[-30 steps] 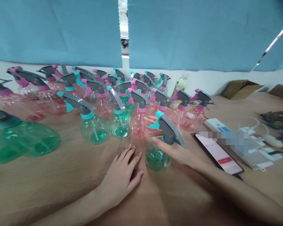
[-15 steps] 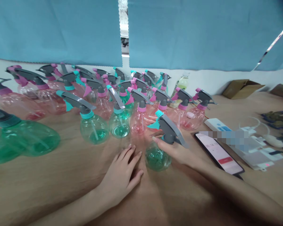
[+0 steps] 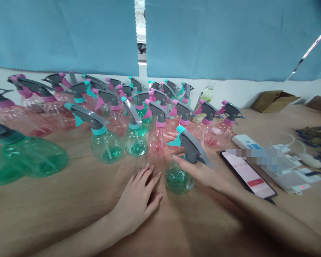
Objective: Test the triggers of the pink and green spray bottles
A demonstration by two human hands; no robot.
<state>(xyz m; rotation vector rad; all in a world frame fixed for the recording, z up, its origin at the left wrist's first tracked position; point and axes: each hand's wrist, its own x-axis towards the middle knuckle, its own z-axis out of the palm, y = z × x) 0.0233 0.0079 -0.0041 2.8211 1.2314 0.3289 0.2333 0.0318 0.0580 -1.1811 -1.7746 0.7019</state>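
A green spray bottle (image 3: 178,178) with a grey and teal trigger head stands on the wooden table (image 3: 69,200), in front of the others. My right hand (image 3: 196,167) is wrapped round its neck under the trigger head. My left hand (image 3: 137,200) lies flat on the table just left of that bottle, fingers spread, holding nothing. Behind them stand several pink and green spray bottles, the nearest a pink one (image 3: 157,137) and a green one (image 3: 135,137).
A phone (image 3: 247,175) with a lit screen lies right of the held bottle, next to white devices and cables (image 3: 289,164). A cardboard box (image 3: 274,100) sits at the back right. Large green bottles (image 3: 29,153) stand at the far left. Blue curtains hang behind.
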